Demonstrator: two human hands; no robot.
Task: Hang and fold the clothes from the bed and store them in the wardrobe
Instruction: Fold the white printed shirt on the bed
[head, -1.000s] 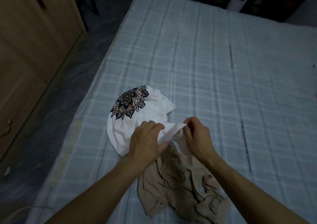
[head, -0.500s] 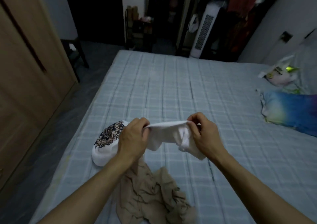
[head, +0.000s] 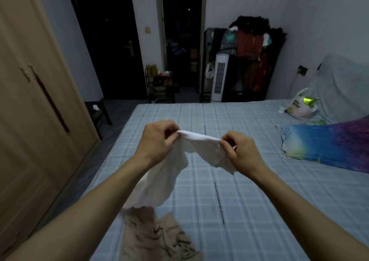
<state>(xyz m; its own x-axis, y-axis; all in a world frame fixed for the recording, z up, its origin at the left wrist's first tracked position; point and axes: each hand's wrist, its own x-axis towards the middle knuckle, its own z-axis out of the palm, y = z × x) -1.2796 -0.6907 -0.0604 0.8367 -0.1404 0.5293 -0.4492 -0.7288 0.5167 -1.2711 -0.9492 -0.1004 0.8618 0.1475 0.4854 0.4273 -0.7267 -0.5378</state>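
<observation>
Lifted since a moment ago, the white cotton shirt now hangs clear above the blue checked bed, its edge pinched between the left hand and right hand. Below it lies a crumpled beige garment; the light wooden wardrobe stands left.

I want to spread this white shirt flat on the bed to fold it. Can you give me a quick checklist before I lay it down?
1. Left hand pinches the white shirt: ok.
2. Right hand pinches its edge: ok.
3. Shirt lifted off the bed: cannot tell, lower end hidden.
4. Bare sheet ahead for spreading: ok.
5. Tan garment out of the way: not ok, directly below the shirt.
6. Wardrobe doors open: not ok, shut.
</observation>
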